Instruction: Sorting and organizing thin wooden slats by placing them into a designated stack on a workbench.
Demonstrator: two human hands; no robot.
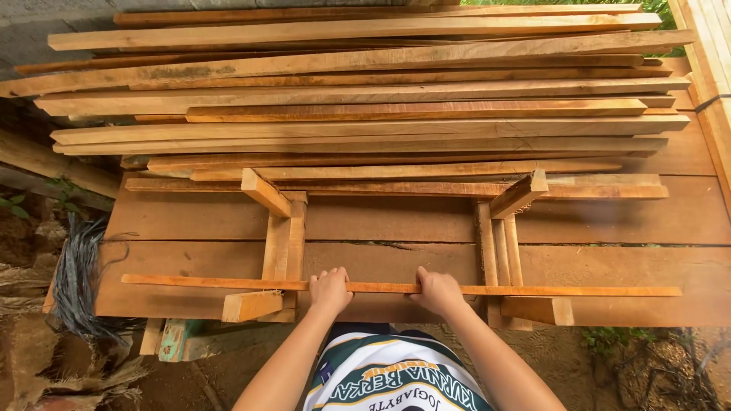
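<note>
Both hands, left hand (330, 289) and right hand (438, 291), close around the middle of a thin wooden strip (533, 290) lying across two wooden block supports (283, 251) on the plank bench (190, 221). The strip looks light, springy and easily snapped, so holding it near the supports seems safest. Beyond, the stacked lumber pile (365, 99) runs out of view, and the fingertips curl out of sight behind the strip.

A long, thin wooden strip (533, 290), orange-brown and square-edged, lies flat and level across the wide plank bench (609, 221), close to the bench's near edge. It spans nearly the whole bench, its left end just short of the bench's left end and its right end nearer the right one. It rests on top of two short wooden supports (283, 243) that stand crosswise on the bench. Its middle is gripped from above.
</note>
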